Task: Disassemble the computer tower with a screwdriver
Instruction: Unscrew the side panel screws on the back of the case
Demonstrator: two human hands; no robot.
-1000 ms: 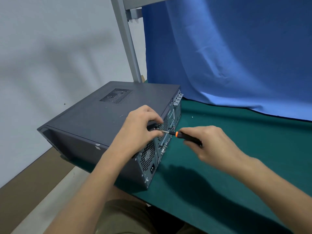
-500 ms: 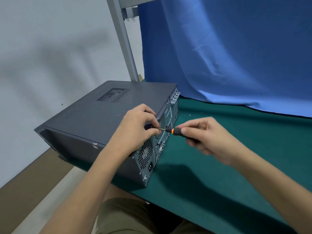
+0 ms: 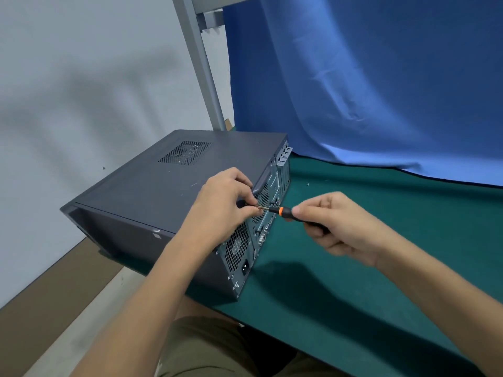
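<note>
A dark grey computer tower (image 3: 152, 194) lies on its side on the green mat (image 3: 367, 268), its back panel with fan grilles and ports facing right. My right hand (image 3: 343, 227) grips the black handle of a screwdriver (image 3: 283, 212) with an orange collar. The thin metal shaft points left at the upper edge of the back panel. My left hand (image 3: 226, 205) rests on the tower's rear edge and pinches the shaft near its tip. The tip itself is hidden behind my left fingers.
A blue cloth (image 3: 367, 85) hangs behind the table. A grey metal post (image 3: 201, 63) rises behind the tower. A small screw (image 3: 307, 183) lies on the mat beyond the tower. The tower's left end overhangs the table edge above the floor (image 3: 40, 308).
My right hand has drawn slightly nearer the tower. My left fingers have closed on the screwdriver's shaft. The view has shifted a little.
</note>
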